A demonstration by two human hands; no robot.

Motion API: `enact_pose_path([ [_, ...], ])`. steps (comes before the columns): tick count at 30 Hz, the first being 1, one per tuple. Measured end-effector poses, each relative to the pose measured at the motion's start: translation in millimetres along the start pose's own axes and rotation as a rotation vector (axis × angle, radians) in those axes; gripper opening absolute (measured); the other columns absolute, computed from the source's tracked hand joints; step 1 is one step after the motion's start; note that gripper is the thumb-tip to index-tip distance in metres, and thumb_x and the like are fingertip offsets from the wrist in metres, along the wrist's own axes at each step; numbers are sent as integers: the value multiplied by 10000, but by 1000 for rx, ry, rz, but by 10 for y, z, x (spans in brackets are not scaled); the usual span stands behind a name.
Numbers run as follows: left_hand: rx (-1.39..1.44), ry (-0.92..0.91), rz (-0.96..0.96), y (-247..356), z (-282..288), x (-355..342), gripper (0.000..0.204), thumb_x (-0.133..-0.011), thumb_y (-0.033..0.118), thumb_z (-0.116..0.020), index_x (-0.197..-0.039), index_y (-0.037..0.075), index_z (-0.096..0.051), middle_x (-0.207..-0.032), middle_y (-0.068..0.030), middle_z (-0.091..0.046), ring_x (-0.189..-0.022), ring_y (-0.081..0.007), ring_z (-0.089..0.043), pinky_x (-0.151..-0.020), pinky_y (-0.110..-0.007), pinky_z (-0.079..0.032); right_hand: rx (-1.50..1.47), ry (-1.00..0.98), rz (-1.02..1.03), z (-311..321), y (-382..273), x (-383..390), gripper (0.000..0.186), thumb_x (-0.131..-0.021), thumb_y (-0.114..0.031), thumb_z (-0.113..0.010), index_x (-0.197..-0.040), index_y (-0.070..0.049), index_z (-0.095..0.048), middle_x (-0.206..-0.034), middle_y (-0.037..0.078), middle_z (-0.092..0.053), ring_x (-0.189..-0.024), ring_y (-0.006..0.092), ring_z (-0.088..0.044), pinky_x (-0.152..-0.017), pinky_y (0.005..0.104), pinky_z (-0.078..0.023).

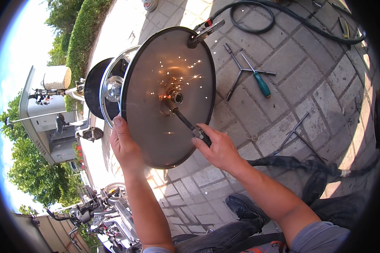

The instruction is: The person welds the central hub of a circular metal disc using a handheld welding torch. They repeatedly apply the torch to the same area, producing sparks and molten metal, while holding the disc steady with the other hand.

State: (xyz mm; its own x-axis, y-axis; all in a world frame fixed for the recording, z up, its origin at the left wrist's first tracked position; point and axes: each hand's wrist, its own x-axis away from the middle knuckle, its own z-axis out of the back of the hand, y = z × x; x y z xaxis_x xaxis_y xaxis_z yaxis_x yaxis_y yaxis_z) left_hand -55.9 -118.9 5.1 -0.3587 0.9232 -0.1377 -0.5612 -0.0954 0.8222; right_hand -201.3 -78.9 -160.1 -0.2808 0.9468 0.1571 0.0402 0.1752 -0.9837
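Note:
My left hand (124, 145) grips the lower left edge of a large dark metal disc (145, 71) with its thumb on the face. My right hand (215, 147) grips a black-handled welding torch (185, 120), whose nozzle meets the hub at the centre, where sparks and an orange glow show. A clamp (202, 36) with a cable is fixed to the disc's upper right edge. Behind the disc are a silver rim (107, 101) and a smaller black disc (95, 84).
On the paving (291, 59) lie a teal screwdriver (261, 84), Y-shaped wrenches (240, 69) (295, 133), pliers (344, 27) and coiled cable (270, 19). Thick hose (274, 161) crosses near my feet (245, 208). Parked two-wheelers (109, 211) stand at lower left; a hedge (78, 46) borders the left.

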Motion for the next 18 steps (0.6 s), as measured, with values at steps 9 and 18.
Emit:
enact_pose_path([
  [9,28,3,0,-15,22,0,491,-1058,418,-430,-1097,-21,-648,-955,-68,-690,-845,-120,-639,-751,-244,-491,-16,13,23,-18,19,9,492,-900,-331,-667,-1263,-13,-573,-884,265,-661,-835,436,-651,-746,481,-509],
  [18,-4,18,2,25,-6,-19,513,-1051,465,-429,-1045,9,-664,-885,-15,-673,-767,-75,-585,-684,-213,-445,-14,31,43,-55,80,89,505,-905,-350,-657,-1274,-15,-578,-941,274,-660,-877,442,-649,-770,484,-511],
])
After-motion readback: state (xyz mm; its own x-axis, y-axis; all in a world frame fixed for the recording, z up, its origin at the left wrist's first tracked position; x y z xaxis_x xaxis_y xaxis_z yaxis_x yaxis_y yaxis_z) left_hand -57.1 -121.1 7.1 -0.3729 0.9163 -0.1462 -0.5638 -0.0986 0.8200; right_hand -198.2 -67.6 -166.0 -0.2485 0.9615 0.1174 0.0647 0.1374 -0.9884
